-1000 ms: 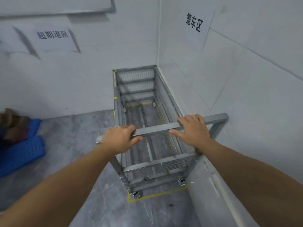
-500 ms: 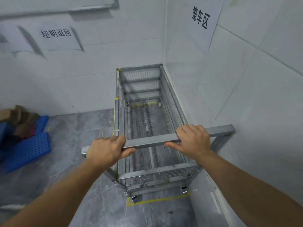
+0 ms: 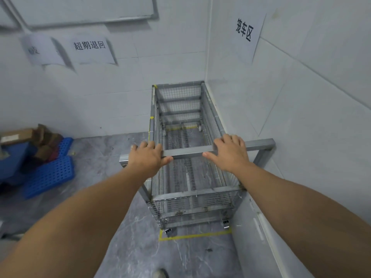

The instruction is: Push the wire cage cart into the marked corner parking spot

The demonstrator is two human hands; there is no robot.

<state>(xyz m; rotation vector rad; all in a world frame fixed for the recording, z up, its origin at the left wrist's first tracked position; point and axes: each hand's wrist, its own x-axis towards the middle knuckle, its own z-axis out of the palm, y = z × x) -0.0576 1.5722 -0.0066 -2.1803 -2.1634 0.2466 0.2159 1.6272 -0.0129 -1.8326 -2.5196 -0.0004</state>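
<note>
The wire cage cart stands in the corner, its far end at the back wall and its right side along the right wall. Yellow floor tape runs just in front of its near wheels. A metal handle bar crosses the cart's near end. My left hand lies over the bar's left part, fingers stretched forward and thumb on the near side. My right hand rests on the bar further right, fingers spread flat. Neither hand curls round the bar.
Blue perforated plastic panels and cardboard boxes lie on the grey floor at the left. Paper signs hang on the back wall and the right wall. A shoe tip shows at the bottom edge.
Both hands have loosened: the fingers that wrapped the handle bar now lie stretched over it. The view has pulled back a little; the cart stays in the corner.
</note>
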